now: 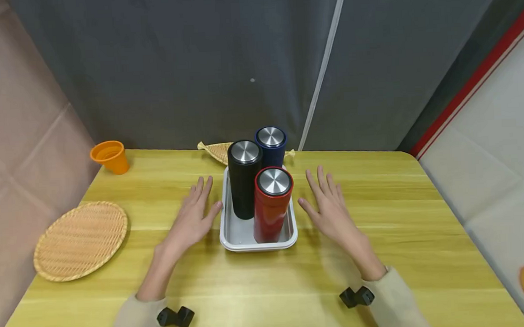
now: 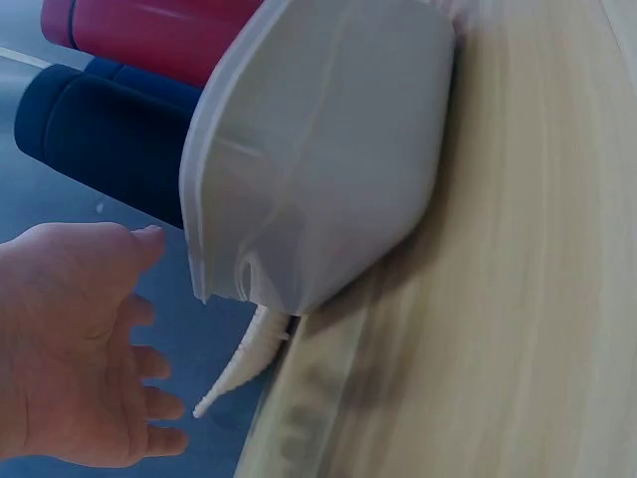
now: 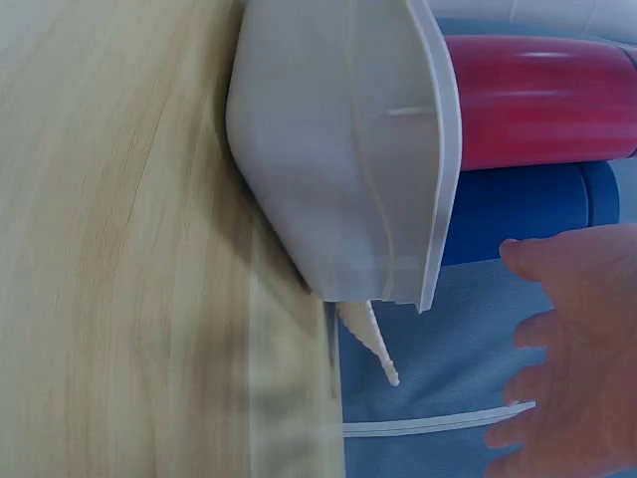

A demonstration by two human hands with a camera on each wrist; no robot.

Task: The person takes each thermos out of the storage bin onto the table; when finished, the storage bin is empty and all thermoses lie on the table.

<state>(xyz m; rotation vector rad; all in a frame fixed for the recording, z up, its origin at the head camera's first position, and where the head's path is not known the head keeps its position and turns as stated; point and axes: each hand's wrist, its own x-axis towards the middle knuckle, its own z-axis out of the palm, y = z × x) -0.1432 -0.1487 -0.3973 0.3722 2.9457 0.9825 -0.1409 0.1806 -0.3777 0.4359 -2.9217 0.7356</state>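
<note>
A white rectangular tray (image 1: 242, 236) sits mid-table and bears three upright flasks with silver-topped lids. The red flask (image 1: 271, 215) stands at the front, the black flask (image 1: 243, 189) to its left, and the dark blue flask (image 1: 274, 153) behind. My left hand (image 1: 193, 216) is spread beside the tray's left side, thumb nearest its rim. On the other side my right hand (image 1: 331, 207) is likewise spread, fingers straight and pointing away from me. Neither hand holds anything. Both wrist views show the tray's outer wall (image 2: 328, 149) close by the hands.
Behind the tray lies a boat-shaped woven basket (image 1: 214, 151), partly hidden by the flasks. A round woven tray (image 1: 81, 241) lies at the left, and an orange cup (image 1: 112, 157) stands at the back left corner. A grey curtain (image 1: 186, 68) hangs behind the wooden table (image 1: 379, 202).
</note>
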